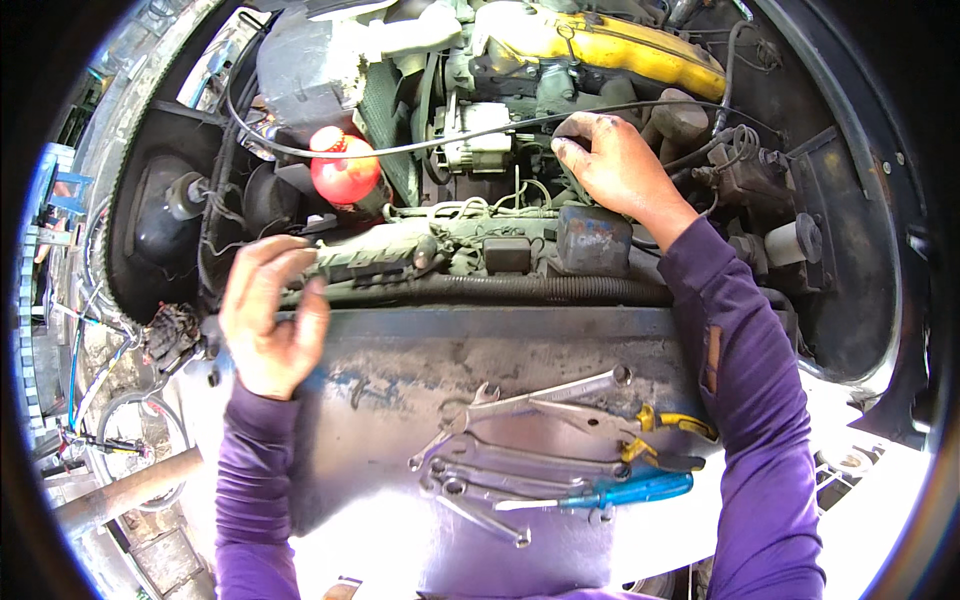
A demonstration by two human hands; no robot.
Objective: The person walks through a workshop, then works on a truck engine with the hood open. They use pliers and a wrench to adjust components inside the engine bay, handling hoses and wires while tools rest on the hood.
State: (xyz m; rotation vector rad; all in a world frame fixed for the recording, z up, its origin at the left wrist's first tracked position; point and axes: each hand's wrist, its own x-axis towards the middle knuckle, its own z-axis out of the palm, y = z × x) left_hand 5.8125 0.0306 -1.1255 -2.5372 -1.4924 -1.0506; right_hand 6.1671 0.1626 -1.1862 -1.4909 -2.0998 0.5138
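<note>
My left hand [270,315] is raised over the near edge of the engine bay, its fingers apart and the thumb spread, holding nothing. Beside it runs a dusty panel [370,255] with wiring behind it. Deeper in the bay, my right hand [625,170] is curled, thumb and forefinger close together; whatever lies between the fingertips is hidden. A long black cable [455,143] arches across the bay and passes at the knuckles of that hand; I cannot tell whether it is gripped. Left of these fingers sits a silver alternator [480,138].
Several spanners [545,458], pliers [590,418] and a blue screwdriver [630,490] lie on the metal fender [350,430]. A red round-topped container [345,175] stands in the bay. A yellow engine cover [610,50] is at the back; a dark box [595,240] sits below my right wrist.
</note>
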